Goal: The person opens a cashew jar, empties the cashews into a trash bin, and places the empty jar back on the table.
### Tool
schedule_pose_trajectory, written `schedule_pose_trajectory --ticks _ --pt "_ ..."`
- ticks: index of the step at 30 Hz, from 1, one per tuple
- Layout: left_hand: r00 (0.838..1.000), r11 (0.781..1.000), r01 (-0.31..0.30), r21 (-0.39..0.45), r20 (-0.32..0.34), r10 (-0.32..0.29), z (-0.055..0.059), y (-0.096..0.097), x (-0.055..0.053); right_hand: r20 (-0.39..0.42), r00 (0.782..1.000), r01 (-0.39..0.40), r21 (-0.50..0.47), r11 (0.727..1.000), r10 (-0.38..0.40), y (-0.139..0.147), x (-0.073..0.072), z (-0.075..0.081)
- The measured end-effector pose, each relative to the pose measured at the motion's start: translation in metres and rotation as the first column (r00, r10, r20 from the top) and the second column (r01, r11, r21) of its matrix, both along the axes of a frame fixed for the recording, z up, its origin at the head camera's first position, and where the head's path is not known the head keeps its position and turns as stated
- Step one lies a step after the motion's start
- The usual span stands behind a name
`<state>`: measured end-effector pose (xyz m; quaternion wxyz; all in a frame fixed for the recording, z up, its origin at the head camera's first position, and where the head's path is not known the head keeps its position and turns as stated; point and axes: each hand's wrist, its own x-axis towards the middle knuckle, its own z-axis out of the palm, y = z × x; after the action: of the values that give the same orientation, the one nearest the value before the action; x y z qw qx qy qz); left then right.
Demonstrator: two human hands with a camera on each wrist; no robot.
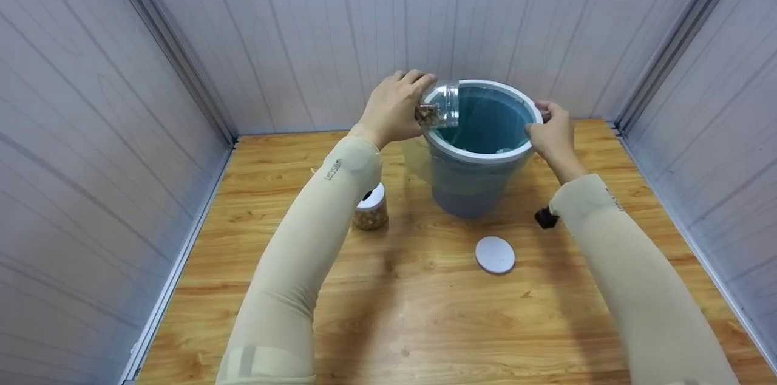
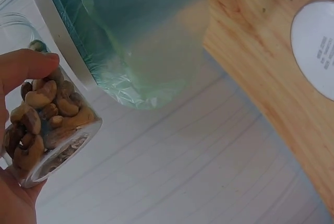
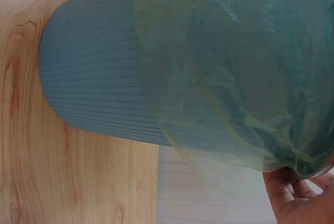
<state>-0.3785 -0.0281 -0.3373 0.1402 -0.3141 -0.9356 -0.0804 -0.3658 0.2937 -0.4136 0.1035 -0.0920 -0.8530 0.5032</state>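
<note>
Clear jar (image 1: 448, 104), part-full of cashews (image 2: 42, 96) — tilted at upright, white-rimmed bin (image 1: 479, 158)

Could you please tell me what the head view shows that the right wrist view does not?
Only the head view shows the left grip holding a tilted jar of nuts at the bin, a second jar, a loose white lid and both sleeves. Only the right wrist view shows the bin's fine ribs clearly and the liner bunched at the right grip. Both share the bin, liner, right grip, wooden table and pale wall.
</note>
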Motion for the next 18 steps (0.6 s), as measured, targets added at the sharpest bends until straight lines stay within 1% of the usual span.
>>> schedule_pose_trajectory --ticks 11,18 --pt "1.0 1.0 -0.007 -0.014 -0.001 0.007 0.0014 0.0018 -0.0008 0.022 1.0 -0.02 -0.013 1.0 0.02 0.0002 0.0 0.0001" --pt "0.999 0.998 0.011 -0.063 -0.029 -0.013 0.0023 0.0006 -0.0005 0.017 1.0 -0.02 0.002 1.0 0.02 -0.001 -0.0007 -0.0004"
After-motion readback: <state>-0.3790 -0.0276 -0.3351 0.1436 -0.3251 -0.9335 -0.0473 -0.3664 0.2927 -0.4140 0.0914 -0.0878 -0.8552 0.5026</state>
